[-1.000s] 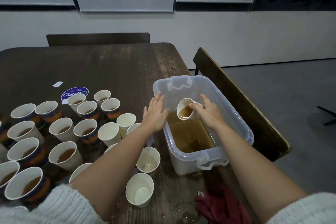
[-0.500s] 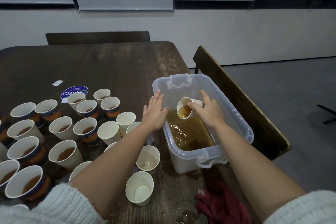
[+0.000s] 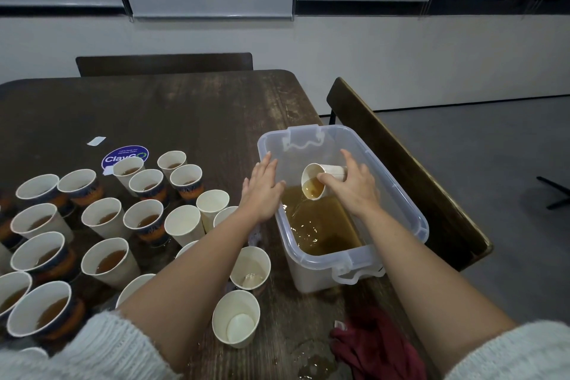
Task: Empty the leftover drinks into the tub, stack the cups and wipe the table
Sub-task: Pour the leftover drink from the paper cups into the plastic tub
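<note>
Over the tub (image 3: 413,210), the right hand (image 3: 354,185) grips a tipped paper cup (image 3: 317,180), and brown drink runs out. The left hand (image 3: 262,191) lies flat with straight fingers on the tub's left rim. Full cups (image 3: 105,259) crowd the left tabletop (image 3: 185,111); the far part has room.

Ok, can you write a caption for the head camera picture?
Right hand tips a paper cup of brown drink into the clear tub.

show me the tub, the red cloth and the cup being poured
tub (image 3: 422,227): head view, right rim
red cloth (image 3: 376,345): head view, middle folds
cup being poured (image 3: 331,170): head view, side wall
</note>
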The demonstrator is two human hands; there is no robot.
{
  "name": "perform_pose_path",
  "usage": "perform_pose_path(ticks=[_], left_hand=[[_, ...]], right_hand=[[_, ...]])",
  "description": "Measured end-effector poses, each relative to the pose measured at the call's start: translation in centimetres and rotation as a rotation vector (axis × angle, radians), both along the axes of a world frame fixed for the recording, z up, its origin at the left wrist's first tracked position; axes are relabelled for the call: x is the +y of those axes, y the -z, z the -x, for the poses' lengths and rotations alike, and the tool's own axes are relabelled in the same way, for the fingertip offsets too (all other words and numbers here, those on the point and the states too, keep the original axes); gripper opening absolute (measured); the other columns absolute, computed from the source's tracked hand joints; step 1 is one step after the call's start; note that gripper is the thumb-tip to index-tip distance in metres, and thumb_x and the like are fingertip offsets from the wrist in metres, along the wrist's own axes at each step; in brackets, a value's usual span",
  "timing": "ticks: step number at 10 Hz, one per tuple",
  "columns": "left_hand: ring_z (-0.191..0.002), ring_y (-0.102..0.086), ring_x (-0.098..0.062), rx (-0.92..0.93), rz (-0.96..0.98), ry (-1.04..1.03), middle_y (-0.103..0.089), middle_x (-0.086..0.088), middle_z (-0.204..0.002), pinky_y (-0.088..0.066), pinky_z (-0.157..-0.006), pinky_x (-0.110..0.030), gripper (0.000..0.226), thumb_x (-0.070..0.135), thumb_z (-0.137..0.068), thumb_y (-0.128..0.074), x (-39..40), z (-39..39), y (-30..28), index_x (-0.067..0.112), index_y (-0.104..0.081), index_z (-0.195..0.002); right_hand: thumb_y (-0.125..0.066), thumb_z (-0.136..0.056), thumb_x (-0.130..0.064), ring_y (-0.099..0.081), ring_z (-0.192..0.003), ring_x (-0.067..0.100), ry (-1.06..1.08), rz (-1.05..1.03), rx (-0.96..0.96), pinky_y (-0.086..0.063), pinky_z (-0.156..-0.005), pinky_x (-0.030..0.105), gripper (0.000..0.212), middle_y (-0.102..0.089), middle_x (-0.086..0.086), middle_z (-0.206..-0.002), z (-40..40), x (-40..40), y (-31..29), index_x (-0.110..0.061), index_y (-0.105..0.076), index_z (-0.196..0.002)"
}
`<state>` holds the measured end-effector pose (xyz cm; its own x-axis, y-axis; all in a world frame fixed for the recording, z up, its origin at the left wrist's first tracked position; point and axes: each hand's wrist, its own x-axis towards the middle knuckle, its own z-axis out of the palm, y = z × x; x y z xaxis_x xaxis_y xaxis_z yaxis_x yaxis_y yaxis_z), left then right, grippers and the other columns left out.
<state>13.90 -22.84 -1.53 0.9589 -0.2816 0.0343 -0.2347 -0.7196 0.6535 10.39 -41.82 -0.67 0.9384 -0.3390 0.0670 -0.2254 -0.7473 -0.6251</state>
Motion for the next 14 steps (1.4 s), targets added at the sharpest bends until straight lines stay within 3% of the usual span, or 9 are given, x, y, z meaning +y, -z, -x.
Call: perform_pose_path(ticks=[8,14], left_hand=[[-0.149,-0.003,-0.019,-0.003,0.014,-0.009,-0.001,0.006,-0.162,0.001,-0.118,-0.049,0.054,0.029,-0.104,-0.035,0.00,0.00,0.13,0.021,-0.015,-0.153],[-0.149,-0.002,-0.019,-0.004,0.008,-0.011,0.000,0.006,-0.162,0.000,-0.118,-0.049,0.054,0.031,-0.104,-0.034,0.01,0.04,0.16,0.022,-0.014,-0.153]], right_hand=[[-0.064,-0.081,-0.059,-0.036,-0.132,0.031,-0.003,0.117,-0.066,-0.035,-0.105,0.047,0.089,-0.037,0.011,-0.144,0.04,0.28,0.04,-0.030,-0.019,-0.153],[-0.058,-0.082,-0.066,-0.037,-0.130,0.028,-0.029,0.286,-0.091,-0.035,-0.104,0.042,0.087,-0.036,0.009,-0.144,0.55,0.74,-0.34,-0.030,-0.020,-0.151]])
